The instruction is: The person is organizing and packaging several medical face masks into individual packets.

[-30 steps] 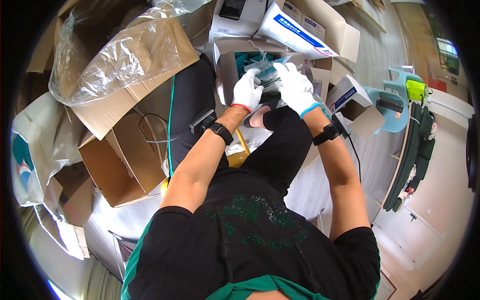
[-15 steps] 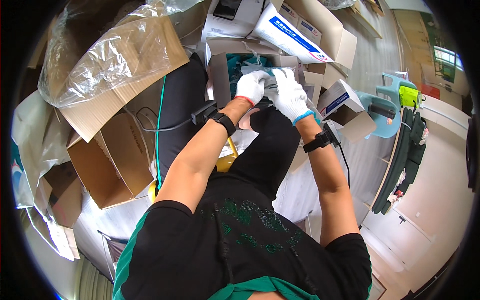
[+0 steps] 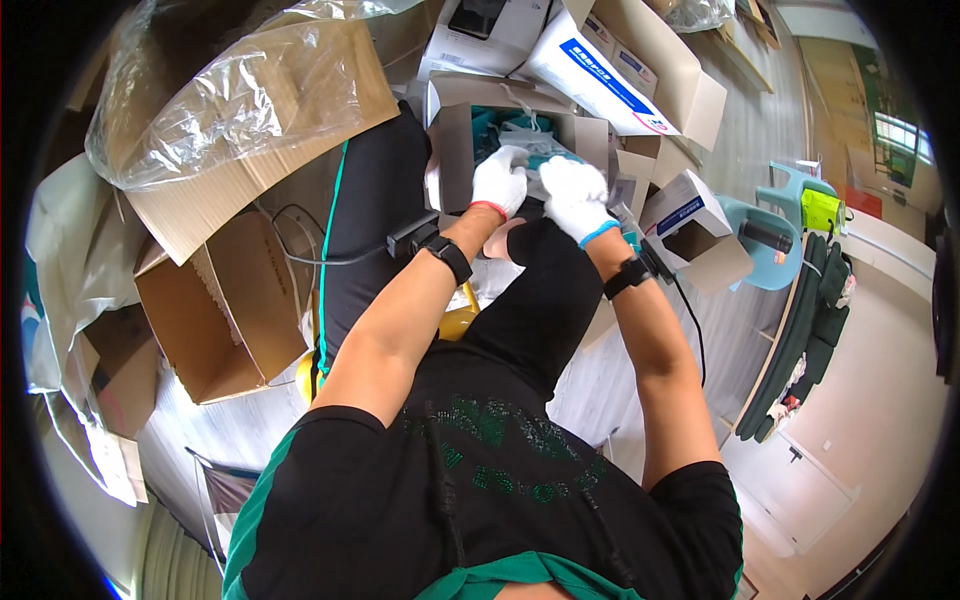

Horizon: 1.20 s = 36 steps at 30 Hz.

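Left hand: white knit glove, red cuff, fingers curled in narrow at the near edge of the teal-and-clear packets. Right hand: white glove, blue cuff, fingers bunched close, back of the glove up. Can't tell what either one grips; the gloves cover the contact. The packets lie loose and overlapping in the open carton, just beyond the person's right knee, some of them right at the gloves.

Could go wrong: packets look slick and floppy, so knit fingertips may lose one or drag up several at once. The blue-striped white box sits tilted beside the carton's far right side; a bump from the right hand might make it slide. The thin black cable from the right wrist hangs in a loose loop near the small open box, so a wide swing of that arm could snag a flap. The grey cable at the left wrist crosses the left leg and could tug likewise.

Versus half a second ago: right fingers were stretched forward with packet film showing between the gloves; now they're drawn in and rounded, less film visible there. Left hand nearly same pose. Boxes keep their arrangement; the whole view is shifted slightly, probably head motion.
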Each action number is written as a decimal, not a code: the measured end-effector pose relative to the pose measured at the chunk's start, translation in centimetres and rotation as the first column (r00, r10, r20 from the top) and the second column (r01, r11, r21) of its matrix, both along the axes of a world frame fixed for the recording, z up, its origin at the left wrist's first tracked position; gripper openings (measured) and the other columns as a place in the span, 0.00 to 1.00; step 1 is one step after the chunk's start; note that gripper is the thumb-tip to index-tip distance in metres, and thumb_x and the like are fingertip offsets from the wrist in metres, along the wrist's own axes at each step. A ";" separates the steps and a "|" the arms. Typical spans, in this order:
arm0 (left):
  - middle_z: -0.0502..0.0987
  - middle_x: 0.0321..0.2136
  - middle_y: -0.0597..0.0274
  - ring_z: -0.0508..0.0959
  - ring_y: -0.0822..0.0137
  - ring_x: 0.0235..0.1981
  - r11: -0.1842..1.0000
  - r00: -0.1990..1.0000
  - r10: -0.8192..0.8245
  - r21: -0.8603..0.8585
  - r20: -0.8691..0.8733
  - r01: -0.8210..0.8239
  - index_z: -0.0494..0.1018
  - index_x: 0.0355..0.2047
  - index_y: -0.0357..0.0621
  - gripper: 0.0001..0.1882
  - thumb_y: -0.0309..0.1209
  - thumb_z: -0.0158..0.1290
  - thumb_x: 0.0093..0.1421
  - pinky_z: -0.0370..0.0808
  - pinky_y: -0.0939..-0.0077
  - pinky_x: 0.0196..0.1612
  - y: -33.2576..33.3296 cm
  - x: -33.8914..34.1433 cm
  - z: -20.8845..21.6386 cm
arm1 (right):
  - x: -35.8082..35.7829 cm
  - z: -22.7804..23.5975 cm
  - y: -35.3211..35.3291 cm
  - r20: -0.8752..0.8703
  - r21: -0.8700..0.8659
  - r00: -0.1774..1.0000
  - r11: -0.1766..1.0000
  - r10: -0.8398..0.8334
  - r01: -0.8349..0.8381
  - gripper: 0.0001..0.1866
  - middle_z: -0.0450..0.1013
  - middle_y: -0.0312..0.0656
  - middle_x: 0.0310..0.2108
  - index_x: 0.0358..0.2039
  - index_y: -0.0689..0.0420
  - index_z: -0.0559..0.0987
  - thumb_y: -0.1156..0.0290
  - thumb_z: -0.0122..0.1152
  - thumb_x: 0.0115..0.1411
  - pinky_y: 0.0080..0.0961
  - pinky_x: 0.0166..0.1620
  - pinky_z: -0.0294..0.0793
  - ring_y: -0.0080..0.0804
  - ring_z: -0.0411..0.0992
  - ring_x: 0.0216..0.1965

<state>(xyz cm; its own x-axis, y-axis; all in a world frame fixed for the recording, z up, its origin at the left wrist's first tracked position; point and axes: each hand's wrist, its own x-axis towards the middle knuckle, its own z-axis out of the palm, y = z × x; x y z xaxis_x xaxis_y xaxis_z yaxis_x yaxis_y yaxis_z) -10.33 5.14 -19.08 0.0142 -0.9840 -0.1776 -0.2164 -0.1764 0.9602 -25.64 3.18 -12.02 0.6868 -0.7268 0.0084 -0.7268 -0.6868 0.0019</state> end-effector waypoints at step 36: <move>0.82 0.34 0.52 0.83 0.58 0.35 0.878 0.881 0.463 0.081 0.102 -0.471 0.77 0.40 0.41 0.11 0.31 0.56 0.58 0.78 0.66 0.43 0.4 3.7 -0.6 | -5.5 6.3 4.7 0.401 0.127 0.841 0.931 -0.364 0.342 0.06 0.76 0.50 0.31 0.33 0.62 0.79 0.78 0.60 0.53 0.34 0.39 0.77 0.50 0.76 0.33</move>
<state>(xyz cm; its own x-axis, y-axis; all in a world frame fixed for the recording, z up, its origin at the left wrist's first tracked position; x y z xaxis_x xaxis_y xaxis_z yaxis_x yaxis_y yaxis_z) -6.66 5.52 -19.64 0.4852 -0.8365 -0.2546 -0.1570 -0.3698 0.9157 -31.18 7.92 -5.73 0.3249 -0.9264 0.1905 -0.8470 -0.3746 -0.3772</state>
